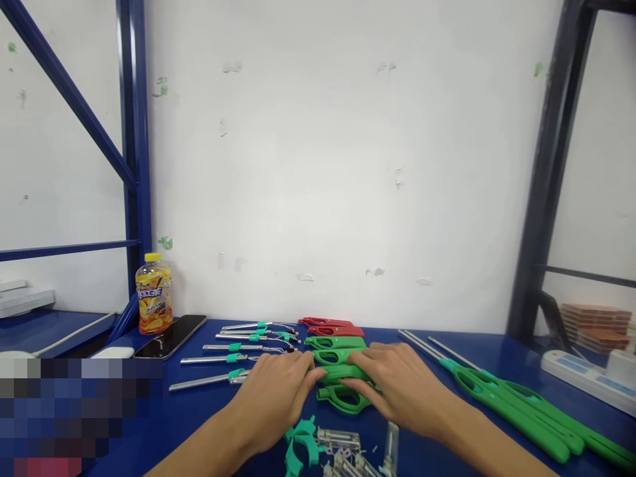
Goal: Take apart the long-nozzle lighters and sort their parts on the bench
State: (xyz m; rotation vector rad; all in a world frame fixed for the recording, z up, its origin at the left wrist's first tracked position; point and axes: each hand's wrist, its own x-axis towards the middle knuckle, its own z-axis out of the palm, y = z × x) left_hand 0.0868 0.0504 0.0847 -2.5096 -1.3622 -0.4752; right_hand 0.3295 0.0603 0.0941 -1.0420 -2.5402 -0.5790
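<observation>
Both my hands meet over a row of green plastic lighter casings at mid-table. My left hand (275,391) pinches the near end of a green lighter casing (342,372), thumb along its edge. On the casing's other side, my right hand (392,384) closes its fingers round it. Beneath and nearer me lies another green casing (342,399) with a looped trigger guard. Farther back are more green casings (335,342) and red casings (332,329). Left of them, several metal lighter tubes (211,361) with teal triggers lie in a fan. Teal triggers (302,442) and clear fuel tanks (340,438) are heaped in front.
Several long green lighters with metal tubes (517,411) lie at the right, by a white power strip (586,381). At the left are a phone (171,336) and a bottle of drink (154,295). Blue posts (135,132) and a white wall stand behind.
</observation>
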